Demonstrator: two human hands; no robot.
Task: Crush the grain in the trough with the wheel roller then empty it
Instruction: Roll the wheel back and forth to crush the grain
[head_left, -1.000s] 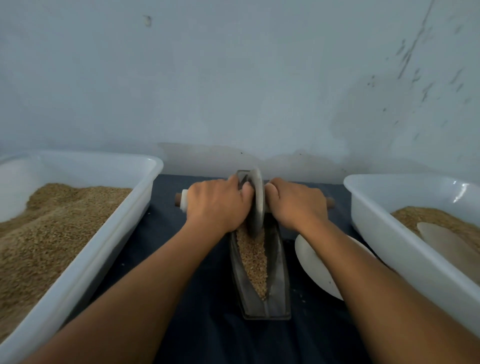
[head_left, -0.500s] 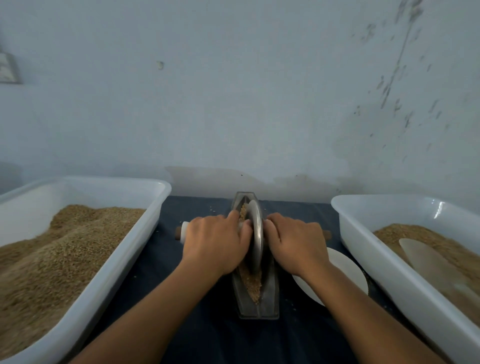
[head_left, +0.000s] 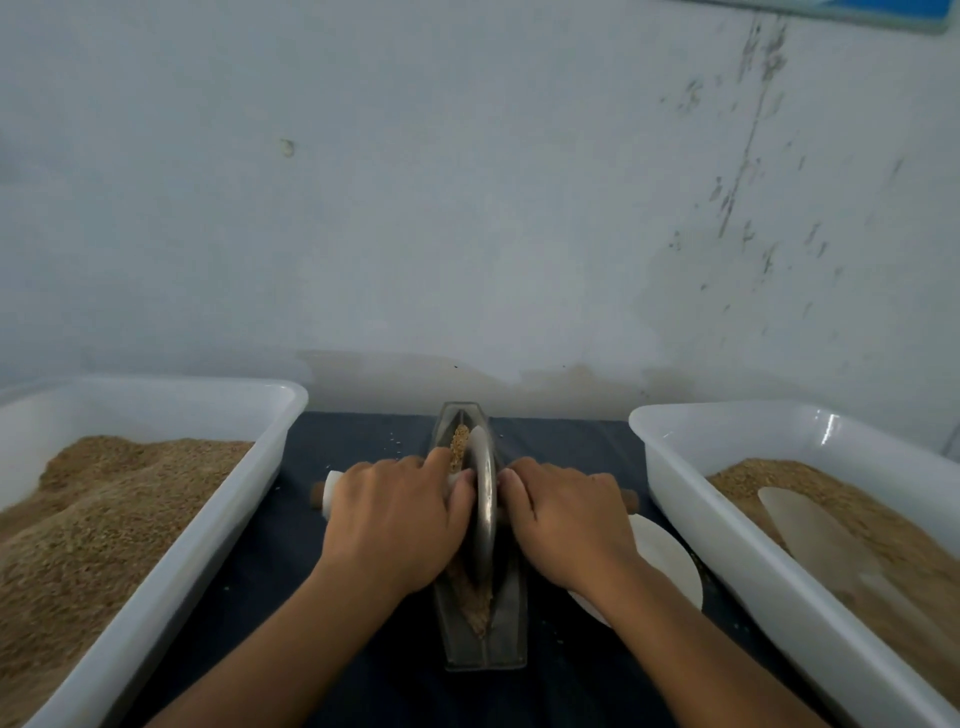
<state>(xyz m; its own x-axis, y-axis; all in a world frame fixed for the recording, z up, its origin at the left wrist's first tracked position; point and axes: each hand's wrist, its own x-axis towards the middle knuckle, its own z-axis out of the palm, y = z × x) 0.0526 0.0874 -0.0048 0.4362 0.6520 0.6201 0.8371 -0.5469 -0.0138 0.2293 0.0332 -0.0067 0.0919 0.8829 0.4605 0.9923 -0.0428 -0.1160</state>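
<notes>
While both hands bear down on the axle, the wheel roller stands upright on its edge in the narrow metal trough, about midway along it. The left hand is curled over the white-sleeved handle on its side, the right hand curled over the brown wooden one, whose tip pokes out past the knuckles; both hold tight, fingertips almost touching the disc. Grain lies in the trough beyond the wheel, and a darker, finer-looking streak lies on the near side. The trough sits lengthwise on a dark blue cloth, between two white plastic tubs. The left tub is heaped with brown grain, while the right tub holds a shallower layer with a pale scoop lying on it. A white plate rests on the cloth just beside the trough, partly under the right wrist.
</notes>
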